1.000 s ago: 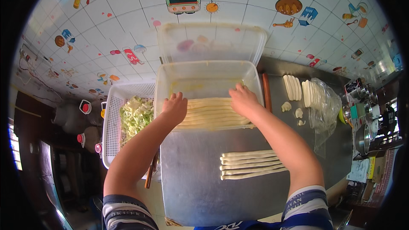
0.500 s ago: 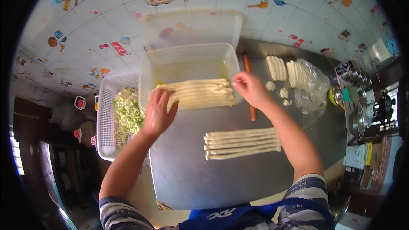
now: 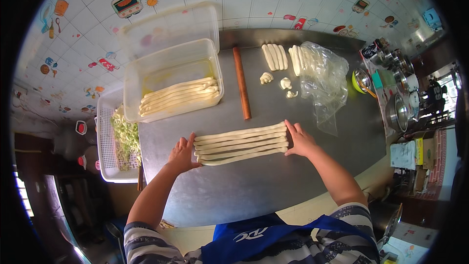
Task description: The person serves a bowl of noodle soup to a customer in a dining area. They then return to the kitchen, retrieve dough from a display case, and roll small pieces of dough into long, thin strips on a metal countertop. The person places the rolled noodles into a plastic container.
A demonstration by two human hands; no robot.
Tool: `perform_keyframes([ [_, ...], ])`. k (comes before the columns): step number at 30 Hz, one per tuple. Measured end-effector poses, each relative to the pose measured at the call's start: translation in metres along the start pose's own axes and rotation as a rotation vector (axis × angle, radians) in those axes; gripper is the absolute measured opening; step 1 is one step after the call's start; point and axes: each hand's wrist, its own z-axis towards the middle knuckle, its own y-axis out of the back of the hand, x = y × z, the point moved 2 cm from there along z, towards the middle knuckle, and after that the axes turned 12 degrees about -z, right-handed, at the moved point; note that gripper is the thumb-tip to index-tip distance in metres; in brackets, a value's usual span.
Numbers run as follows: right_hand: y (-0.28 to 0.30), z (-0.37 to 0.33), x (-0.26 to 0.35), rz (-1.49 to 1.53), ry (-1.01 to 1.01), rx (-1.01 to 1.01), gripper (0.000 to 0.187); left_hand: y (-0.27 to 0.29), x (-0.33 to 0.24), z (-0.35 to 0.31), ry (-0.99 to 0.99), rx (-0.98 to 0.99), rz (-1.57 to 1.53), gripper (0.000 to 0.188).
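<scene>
Several long pale dough strips [image 3: 239,143] lie side by side on the steel table in front of me. At their left ends is my left hand [image 3: 182,156], thumb and fingers apart, touching the ends. My right hand [image 3: 300,140] is at the right ends, its thumb and forefinger spread across the row. Neither hand is closed round a strip. Beyond my left hand stands a clear plastic box [image 3: 134,99], with more dough strips [image 3: 181,96] laid along its near side and yellowish oil on its bottom.
A wooden rolling pin [image 3: 242,83] lies right of the box. Further right are short dough pieces [image 3: 275,57], small dough lumps [image 3: 266,77] and a clear plastic bag [image 3: 325,76] partly covering more dough. At left, a white basket [image 3: 103,142] holds shredded greens [image 3: 126,137]. Bowls [image 3: 396,112] stand far right.
Both hands have left the box of dough strips and come nearer, to the two ends of the row on the table. The view has shifted, so the box now appears further left.
</scene>
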Motion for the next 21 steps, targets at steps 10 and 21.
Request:
perform_keyframes([
  [10, -0.012, 0.027, -0.018, 0.107, 0.109, -0.062, 0.089, -0.01, -0.01, 0.003, 0.024, -0.048, -0.083, 0.078],
  [21, -0.031, 0.021, -0.007, 1.184, -0.085, 0.144, 0.06, -0.043, 0.007, 0.012, 0.099, -0.019, -0.794, 0.073],
])
